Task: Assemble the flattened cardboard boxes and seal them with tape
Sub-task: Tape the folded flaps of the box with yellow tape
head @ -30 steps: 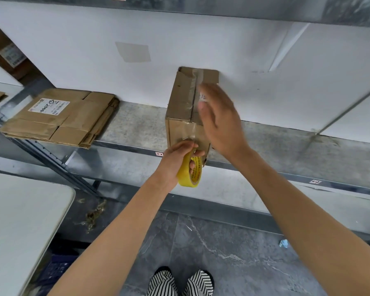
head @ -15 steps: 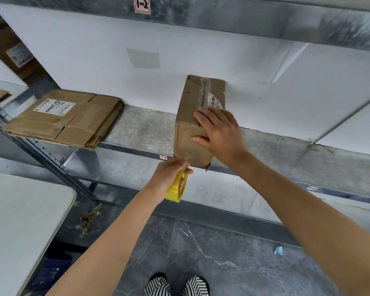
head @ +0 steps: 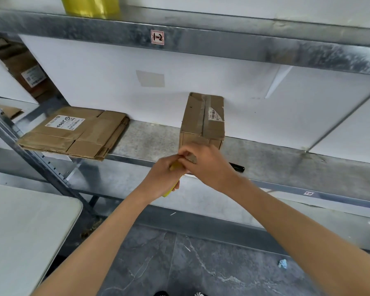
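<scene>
On my feed, the grey metal shelf (head: pixel 154 137) carries a stack of flattened cardboard boxes (head: pixel 73 133) at its left, jutting over the front lip. An assembled box (head: pixel 203 118) stands further right, backed against the white panel. A small black object (head: pixel 237 168) lies just beside it, near the lip.

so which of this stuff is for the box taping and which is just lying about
For the job: upright box, tape roll in the left hand, stack of flat boxes.
Lying about: black pen, blue floor scrap, white table.
</scene>
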